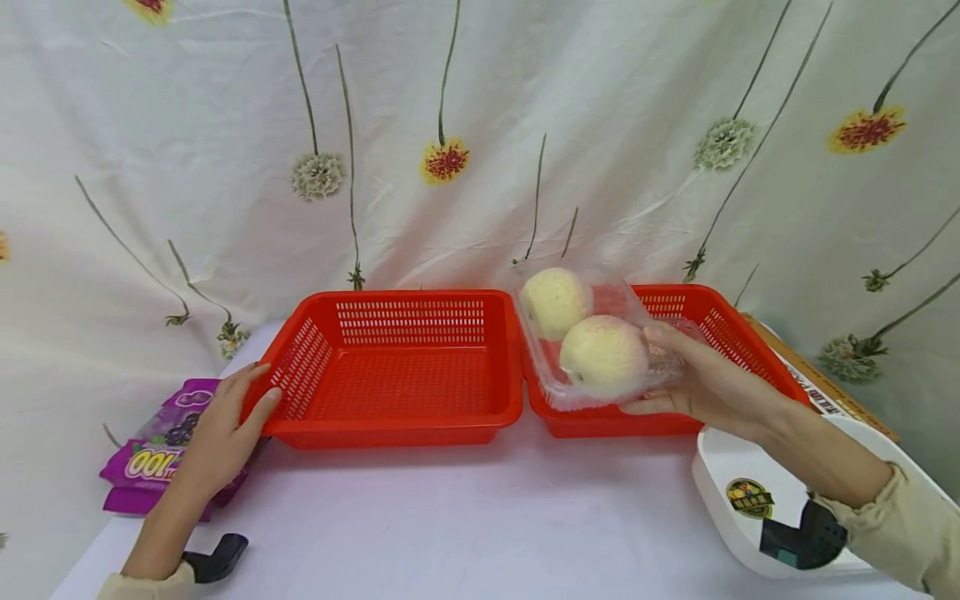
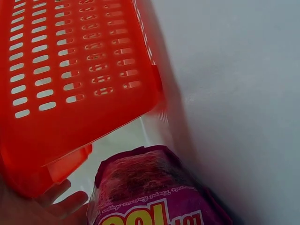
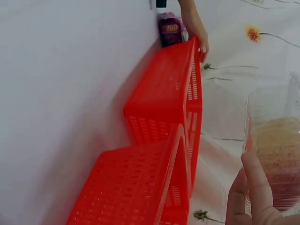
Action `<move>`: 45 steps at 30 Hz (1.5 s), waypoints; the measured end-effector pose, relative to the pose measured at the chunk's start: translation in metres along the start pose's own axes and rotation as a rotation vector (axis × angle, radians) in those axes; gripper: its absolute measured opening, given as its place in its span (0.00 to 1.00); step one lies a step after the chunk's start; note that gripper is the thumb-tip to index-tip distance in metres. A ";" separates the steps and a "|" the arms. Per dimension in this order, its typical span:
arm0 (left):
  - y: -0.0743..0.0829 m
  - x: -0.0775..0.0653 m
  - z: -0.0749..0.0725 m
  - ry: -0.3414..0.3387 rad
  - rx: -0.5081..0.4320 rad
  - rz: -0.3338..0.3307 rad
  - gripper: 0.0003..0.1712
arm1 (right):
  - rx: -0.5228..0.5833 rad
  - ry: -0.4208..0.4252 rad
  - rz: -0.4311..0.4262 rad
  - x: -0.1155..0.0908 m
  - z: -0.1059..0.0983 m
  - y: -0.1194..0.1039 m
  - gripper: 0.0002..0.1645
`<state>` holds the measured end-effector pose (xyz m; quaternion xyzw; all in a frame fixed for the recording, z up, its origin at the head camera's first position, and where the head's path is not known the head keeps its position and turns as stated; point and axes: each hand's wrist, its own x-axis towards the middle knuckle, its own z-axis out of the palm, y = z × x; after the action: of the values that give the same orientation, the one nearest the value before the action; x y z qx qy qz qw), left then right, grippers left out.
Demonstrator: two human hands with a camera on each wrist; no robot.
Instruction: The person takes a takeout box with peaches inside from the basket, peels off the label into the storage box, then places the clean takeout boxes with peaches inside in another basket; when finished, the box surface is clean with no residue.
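My right hand (image 1: 697,375) grips a clear plastic box (image 1: 551,392) by its right side. Two pale yellow, pink-blushed peaches (image 1: 604,354) show in the box, which is tilted over the left part of the right red basket (image 1: 622,423). In the right wrist view, fingers (image 3: 255,180) press against the box's clear wall. At the left, my left hand (image 1: 225,425) holds the rim of the left red basket (image 1: 405,433) near its front-left corner. The left wrist view shows its fingertips (image 2: 70,204) just outside the basket wall; the thumb is hidden there.
A purple snack bag (image 1: 153,454) lies beside my left forearm. At the right, a white tub (image 1: 720,492) with a round label stands partly under my right forearm. A flat brown-edged item (image 1: 832,392) lies behind it. Flowered cloth (image 1: 480,217) hangs behind the baskets.
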<state>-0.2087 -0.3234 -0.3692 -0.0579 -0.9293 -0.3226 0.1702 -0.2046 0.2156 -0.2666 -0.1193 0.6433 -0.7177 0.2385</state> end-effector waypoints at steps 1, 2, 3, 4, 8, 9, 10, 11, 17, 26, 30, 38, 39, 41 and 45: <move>0.000 0.000 0.000 -0.008 -0.001 -0.004 0.35 | -0.011 0.031 0.021 0.004 -0.004 -0.002 0.30; 0.000 0.000 0.000 -0.014 0.000 -0.009 0.35 | -0.017 0.060 0.045 0.008 -0.008 -0.003 0.29; 0.000 0.000 0.001 -0.016 0.001 -0.014 0.35 | -0.016 0.084 0.064 0.012 -0.013 -0.004 0.28; 0.000 0.000 0.001 -0.017 -0.001 -0.019 0.35 | -0.022 0.103 0.087 0.015 -0.018 -0.005 0.27; -0.001 -0.001 0.000 -0.007 -0.002 -0.025 0.35 | -0.048 0.138 0.171 0.030 -0.034 -0.008 0.27; -0.001 -0.001 0.000 -0.003 -0.003 -0.026 0.35 | -0.062 0.142 0.181 0.033 -0.037 -0.009 0.28; -0.002 -0.002 0.000 0.001 -0.001 -0.026 0.35 | -0.079 0.144 0.193 0.037 -0.040 -0.009 0.29; -0.002 -0.002 0.000 0.005 0.002 -0.026 0.34 | -0.095 0.143 0.202 0.040 -0.041 -0.009 0.30; -0.003 -0.003 0.002 0.005 0.002 -0.021 0.33 | -0.164 0.138 0.266 0.052 -0.050 -0.007 0.41; -0.002 -0.002 0.003 0.029 0.016 -0.013 0.32 | -0.250 0.068 0.362 0.064 -0.059 -0.001 0.41; -0.002 -0.002 0.003 0.020 0.009 -0.021 0.32 | -0.287 0.033 0.372 0.069 -0.060 0.000 0.36; -0.003 -0.003 0.005 0.023 0.004 -0.025 0.32 | -0.289 0.081 0.433 0.074 -0.056 0.011 0.40; -0.003 -0.003 0.005 0.025 0.005 -0.024 0.32 | -0.300 0.090 0.435 0.074 -0.055 0.012 0.40; -0.004 -0.002 0.005 0.027 0.007 -0.021 0.32 | -0.322 0.106 0.430 0.075 -0.054 0.013 0.40; -0.004 -0.003 0.005 0.032 0.014 -0.025 0.32 | -0.354 0.100 0.430 0.076 -0.053 0.013 0.38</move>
<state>-0.2083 -0.3232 -0.3763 -0.0400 -0.9293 -0.3193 0.1812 -0.2924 0.2227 -0.2977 0.0157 0.7801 -0.5319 0.3289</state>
